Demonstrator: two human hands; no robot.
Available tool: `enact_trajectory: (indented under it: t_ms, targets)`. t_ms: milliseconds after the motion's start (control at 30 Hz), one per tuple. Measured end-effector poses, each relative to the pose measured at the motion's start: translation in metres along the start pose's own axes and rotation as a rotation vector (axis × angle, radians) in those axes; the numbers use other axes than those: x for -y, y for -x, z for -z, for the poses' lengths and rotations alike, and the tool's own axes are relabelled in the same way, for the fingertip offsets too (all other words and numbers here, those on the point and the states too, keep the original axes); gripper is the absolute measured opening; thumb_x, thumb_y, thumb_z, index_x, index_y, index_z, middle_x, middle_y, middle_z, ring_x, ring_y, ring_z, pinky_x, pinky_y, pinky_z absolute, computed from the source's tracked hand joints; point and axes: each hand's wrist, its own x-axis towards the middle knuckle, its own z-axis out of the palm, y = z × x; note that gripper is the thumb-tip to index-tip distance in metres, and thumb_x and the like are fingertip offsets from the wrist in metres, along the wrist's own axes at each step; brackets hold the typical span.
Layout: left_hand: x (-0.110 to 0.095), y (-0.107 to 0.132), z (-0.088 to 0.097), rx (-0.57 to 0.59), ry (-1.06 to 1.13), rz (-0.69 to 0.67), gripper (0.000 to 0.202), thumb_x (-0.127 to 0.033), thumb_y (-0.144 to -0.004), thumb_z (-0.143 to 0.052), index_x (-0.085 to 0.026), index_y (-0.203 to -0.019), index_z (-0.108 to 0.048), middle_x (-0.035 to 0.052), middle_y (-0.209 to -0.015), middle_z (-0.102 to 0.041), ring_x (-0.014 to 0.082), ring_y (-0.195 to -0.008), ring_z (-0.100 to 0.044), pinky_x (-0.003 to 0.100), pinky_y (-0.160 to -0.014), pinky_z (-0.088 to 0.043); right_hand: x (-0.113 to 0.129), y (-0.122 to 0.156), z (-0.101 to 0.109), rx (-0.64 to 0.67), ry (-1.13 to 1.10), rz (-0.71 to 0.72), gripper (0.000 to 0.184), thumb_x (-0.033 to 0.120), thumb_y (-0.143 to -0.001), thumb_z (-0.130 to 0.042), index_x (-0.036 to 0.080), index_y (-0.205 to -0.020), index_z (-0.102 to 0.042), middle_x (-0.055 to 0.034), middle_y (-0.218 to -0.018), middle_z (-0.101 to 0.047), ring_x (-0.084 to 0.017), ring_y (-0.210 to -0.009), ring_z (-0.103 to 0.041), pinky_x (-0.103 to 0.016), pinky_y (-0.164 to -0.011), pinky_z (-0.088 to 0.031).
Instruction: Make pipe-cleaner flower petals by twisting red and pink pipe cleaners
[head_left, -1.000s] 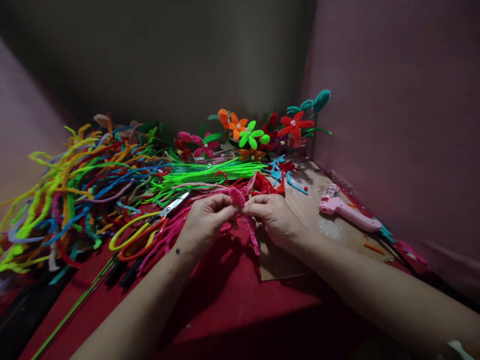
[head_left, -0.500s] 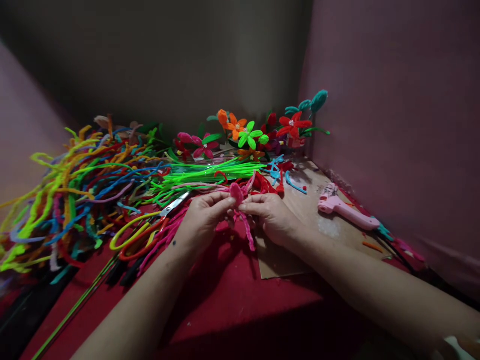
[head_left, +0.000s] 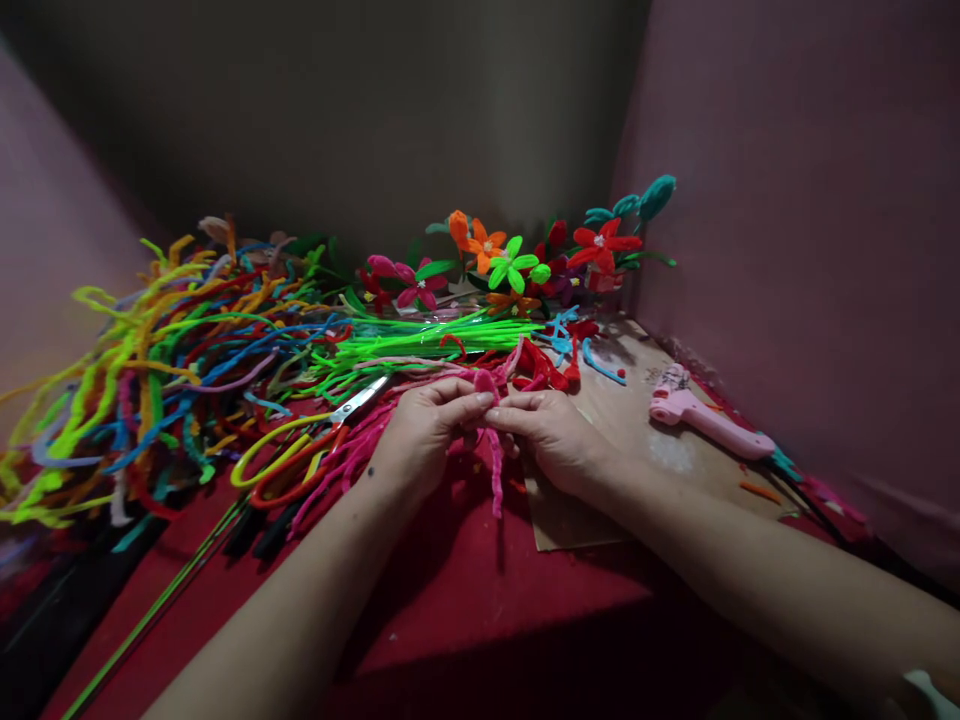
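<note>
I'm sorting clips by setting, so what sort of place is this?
Probably a craft workspace, set in a corner between walls: there are heaped colourful fuzzy stems, fuzzy flowers along the back, and scissors lying among the materials.

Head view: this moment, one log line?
left hand: pinching pink fuzzy oval piece; right hand: at its base; beyond: straight green fuzzy stems

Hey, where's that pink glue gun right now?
In the head view, the pink glue gun lies toward the right on the brown board, right of the right hand and just beyond a short orange strip.
</note>
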Motion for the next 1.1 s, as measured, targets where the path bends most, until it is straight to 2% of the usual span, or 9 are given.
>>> enact_trajectory:
  t_ms: [233, 433, 533, 667, 767, 867, 1100]
  targets:
    - [0.001, 0.003, -0.006, -0.020, -0.028, -0.009, 0.021, -0.025, -0.066, -0.065, -0.014, -0.053, -0.052, -0.0041, -0.047, -0.043, 0.0057, -0.044, -0.037, 0.020, -0.044, -0.029, 0.001, 0.002, -0.001, -0.050, 0.141, 0.090, 0.022, 0.028, -0.068, -0.062, 0.014, -0.052, -0.055, 0.0042, -0.050, -0.045, -0.006, -0.048, -0.036, -0.023, -0.049, -0.026]
    - [0.004, 0.001, -0.004, -0.047, 0.031, 0.002, 0.021, -0.025, -0.063, -0.068, -0.013, -0.055, -0.053, -0.0048, -0.047, -0.043, 0.0046, -0.044, -0.037, 0.019, -0.044, -0.028, 0.002, 0.004, -0.002, -0.014, 0.139, 0.131, 0.022, 0.029, -0.070, -0.062, 0.014, -0.055, -0.055, 0.0044, -0.053, -0.045, -0.007, -0.052, -0.037, -0.023, -0.052, -0.027]
    - [0.006, -0.002, -0.001, 0.014, 0.062, 0.002, 0.020, -0.030, -0.067, -0.068, -0.013, -0.065, -0.058, -0.0031, -0.055, -0.049, 0.0048, -0.046, -0.042, 0.019, -0.045, -0.031, 0.003, 0.003, -0.001, -0.040, 0.066, 0.115, 0.022, 0.032, -0.069, -0.063, 0.015, -0.058, -0.056, 0.0048, -0.052, -0.044, -0.006, -0.048, -0.033, -0.023, -0.048, -0.023]
    - [0.010, -0.003, 0.000, 0.123, 0.036, 0.086, 0.025, -0.036, -0.069, -0.067, -0.014, -0.080, -0.060, -0.0014, -0.062, -0.055, 0.0061, -0.045, -0.047, 0.020, -0.044, -0.035, 0.004, -0.001, 0.002, -0.147, -0.077, 0.128, 0.021, 0.033, -0.067, -0.065, 0.015, -0.060, -0.055, 0.0057, -0.052, -0.043, -0.005, -0.046, -0.030, -0.023, -0.046, -0.021]
    - [0.011, -0.001, -0.003, 0.161, -0.004, 0.125, 0.022, -0.033, -0.068, -0.068, -0.013, -0.072, -0.059, -0.0026, -0.057, -0.053, 0.0048, -0.041, -0.043, 0.019, -0.042, -0.031, 0.003, -0.004, 0.003, -0.144, -0.136, 0.119, 0.022, 0.031, -0.064, -0.067, 0.015, -0.060, -0.054, 0.0058, -0.051, -0.042, -0.005, -0.045, -0.032, -0.023, -0.045, -0.022]
    - [0.010, 0.001, -0.006, 0.143, -0.086, 0.102, 0.024, -0.033, -0.068, -0.067, -0.013, -0.061, -0.056, -0.0033, -0.050, -0.051, 0.0042, -0.038, -0.038, 0.019, -0.039, -0.026, 0.004, -0.006, 0.004, -0.125, -0.204, 0.107, 0.023, 0.032, -0.063, -0.068, 0.015, -0.061, -0.052, 0.0063, -0.050, -0.042, -0.005, -0.044, -0.035, -0.022, -0.044, -0.023]
    - [0.007, 0.005, -0.009, 0.156, -0.189, 0.109, 0.021, -0.028, -0.066, -0.065, -0.015, -0.055, -0.052, -0.0039, -0.043, -0.049, 0.0059, -0.034, -0.037, 0.020, -0.038, -0.025, 0.009, -0.007, 0.005, -0.218, -0.223, 0.114, 0.025, 0.028, -0.061, -0.067, 0.015, -0.051, -0.049, 0.0066, -0.043, -0.040, -0.005, -0.041, -0.030, -0.023, -0.042, -0.020]
